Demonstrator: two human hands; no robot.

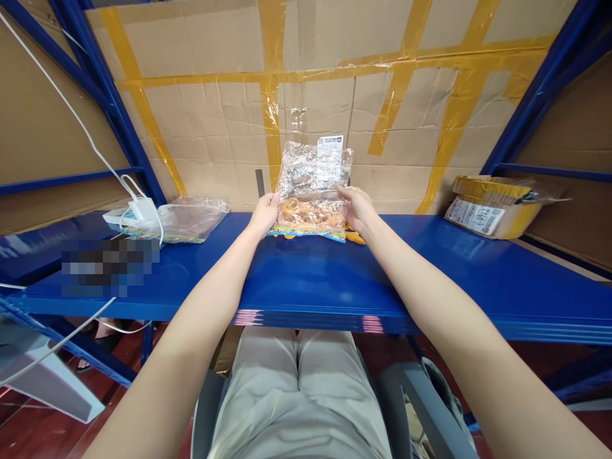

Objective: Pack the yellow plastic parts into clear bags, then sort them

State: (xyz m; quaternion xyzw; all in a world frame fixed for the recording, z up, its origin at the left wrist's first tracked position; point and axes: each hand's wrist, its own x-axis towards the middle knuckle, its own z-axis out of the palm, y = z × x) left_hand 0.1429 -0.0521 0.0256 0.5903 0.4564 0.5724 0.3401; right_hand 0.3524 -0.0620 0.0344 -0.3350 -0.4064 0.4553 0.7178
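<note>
A clear plastic bag (310,185) with orange-brown pieces inside its lower part is held up just above the blue shelf. My left hand (264,215) pinches its left side, near the strip of bright colours along the bottom. On the right side, my right hand (359,207) grips the bag with thumb and fingers closed. A white printed label (329,159) shows at the upper right of the bag. Behind the bag, by my right hand, lies an orange thing (354,238), mostly hidden. What the pieces inside are, I cannot make out.
The blue metal shelf (306,280) spans the view, backed by taped cardboard (215,127). At left are a flat clear bag (198,220), a white power adapter (143,211) with cables and a blurred-out patch. An open cardboard box (492,207) stands at right.
</note>
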